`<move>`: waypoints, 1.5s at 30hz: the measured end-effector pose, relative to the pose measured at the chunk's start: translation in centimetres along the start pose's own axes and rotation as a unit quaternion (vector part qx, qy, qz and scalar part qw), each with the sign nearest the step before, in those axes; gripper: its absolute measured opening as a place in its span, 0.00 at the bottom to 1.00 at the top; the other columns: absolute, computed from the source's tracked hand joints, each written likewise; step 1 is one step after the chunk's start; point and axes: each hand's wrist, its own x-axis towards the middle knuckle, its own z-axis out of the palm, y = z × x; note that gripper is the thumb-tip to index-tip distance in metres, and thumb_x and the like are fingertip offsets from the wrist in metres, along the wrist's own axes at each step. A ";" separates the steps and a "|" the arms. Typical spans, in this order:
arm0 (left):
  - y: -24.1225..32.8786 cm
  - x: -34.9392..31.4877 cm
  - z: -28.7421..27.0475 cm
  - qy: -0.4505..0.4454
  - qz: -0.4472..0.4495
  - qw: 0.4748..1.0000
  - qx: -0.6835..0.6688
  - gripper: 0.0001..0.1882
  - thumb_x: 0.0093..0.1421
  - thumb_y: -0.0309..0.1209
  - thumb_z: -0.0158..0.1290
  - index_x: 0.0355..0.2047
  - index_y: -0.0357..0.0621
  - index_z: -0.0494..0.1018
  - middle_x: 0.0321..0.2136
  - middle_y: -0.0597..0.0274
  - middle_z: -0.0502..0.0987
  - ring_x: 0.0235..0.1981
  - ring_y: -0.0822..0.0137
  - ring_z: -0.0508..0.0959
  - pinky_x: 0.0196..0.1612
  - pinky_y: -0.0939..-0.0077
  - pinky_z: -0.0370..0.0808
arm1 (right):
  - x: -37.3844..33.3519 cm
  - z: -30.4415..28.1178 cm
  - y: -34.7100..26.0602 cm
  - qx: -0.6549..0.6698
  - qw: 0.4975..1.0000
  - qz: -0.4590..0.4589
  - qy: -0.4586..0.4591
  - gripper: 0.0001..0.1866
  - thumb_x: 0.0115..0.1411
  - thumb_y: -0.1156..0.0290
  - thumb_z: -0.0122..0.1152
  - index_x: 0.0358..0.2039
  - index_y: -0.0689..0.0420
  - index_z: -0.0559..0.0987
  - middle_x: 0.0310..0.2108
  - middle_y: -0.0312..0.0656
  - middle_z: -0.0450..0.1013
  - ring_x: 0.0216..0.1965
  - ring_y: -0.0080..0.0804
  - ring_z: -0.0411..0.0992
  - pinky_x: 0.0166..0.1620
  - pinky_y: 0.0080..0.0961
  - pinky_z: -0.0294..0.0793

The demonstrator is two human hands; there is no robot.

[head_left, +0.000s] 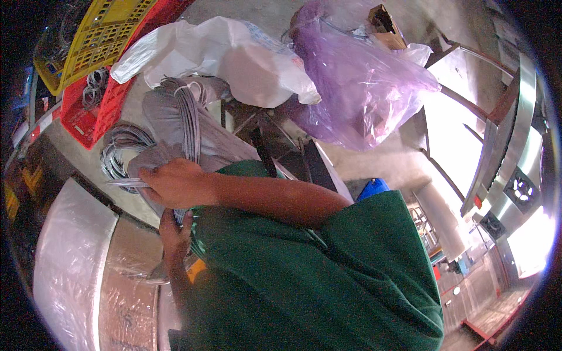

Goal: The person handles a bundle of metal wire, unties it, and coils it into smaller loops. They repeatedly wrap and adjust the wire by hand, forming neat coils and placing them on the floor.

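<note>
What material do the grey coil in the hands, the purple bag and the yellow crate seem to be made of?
Grey coil: probably plastic-coated wire or cord; thin, even strands with a dull sheen.
Purple bag: thin plastic film; translucent, crinkled, glossy.
Yellow crate: rigid moulded plastic, judging by its regular lattice and matte colour.
Right hand and left hand grip the coil.

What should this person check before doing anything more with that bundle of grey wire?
1. Right hand closed on the grey wire coil: ok.
2. Left hand on the lower end of the same coil: ok, though its fingers are partly hidden.
3. Coil bound together: cannot tell; one pale tie shows near the top only.
4. Second wire coil lying apart, not tangled in: cannot tell.
5. Red crate and yellow crate clear of both hands: ok.
6. White bag and purple bag off the coil: ok.
</note>
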 end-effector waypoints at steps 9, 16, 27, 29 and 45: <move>0.0 0.0 -0.6 -0.018 -0.009 0.999 -0.038 0.28 0.60 0.43 0.57 0.54 0.36 0.70 0.45 0.38 0.78 0.47 0.35 0.76 0.50 0.49 0.70 | -0.1 0.4 -0.4 -0.012 0.999 0.029 -0.041 0.17 0.66 0.58 0.52 0.44 0.59 0.69 0.24 0.52 0.76 0.28 0.55 0.78 0.33 0.53 0.77; -0.4 -0.4 0.3 0.049 0.038 0.998 -0.008 0.28 0.58 0.42 0.58 0.55 0.37 0.70 0.46 0.40 0.77 0.47 0.37 0.76 0.50 0.51 0.71 | -0.2 1.1 -0.3 -0.018 0.998 0.038 -0.049 0.17 0.66 0.57 0.51 0.43 0.59 0.69 0.25 0.53 0.76 0.29 0.55 0.78 0.33 0.53 0.78; -0.4 -0.8 1.2 0.080 0.055 0.994 -0.039 0.27 0.58 0.41 0.58 0.52 0.35 0.70 0.44 0.39 0.77 0.45 0.37 0.75 0.49 0.49 0.70 | -0.4 1.9 -0.4 -0.041 0.997 0.040 -0.050 0.16 0.67 0.57 0.51 0.43 0.57 0.68 0.26 0.53 0.77 0.30 0.57 0.78 0.35 0.52 0.77; -0.3 -0.9 1.2 0.076 0.052 0.993 -0.072 0.26 0.58 0.41 0.58 0.51 0.35 0.70 0.43 0.39 0.77 0.44 0.37 0.75 0.49 0.49 0.69 | -0.4 2.0 -0.5 -0.037 0.998 0.034 -0.046 0.16 0.67 0.57 0.51 0.43 0.57 0.69 0.27 0.53 0.77 0.31 0.57 0.78 0.35 0.53 0.77; 1.0 -0.8 0.9 0.083 0.043 0.993 -0.065 0.23 0.56 0.38 0.60 0.47 0.35 0.72 0.40 0.43 0.77 0.42 0.39 0.76 0.46 0.51 0.70 | -0.6 2.1 -0.4 -0.045 0.996 0.037 -0.062 0.19 0.68 0.55 0.49 0.47 0.58 0.68 0.30 0.54 0.78 0.33 0.57 0.78 0.35 0.53 0.77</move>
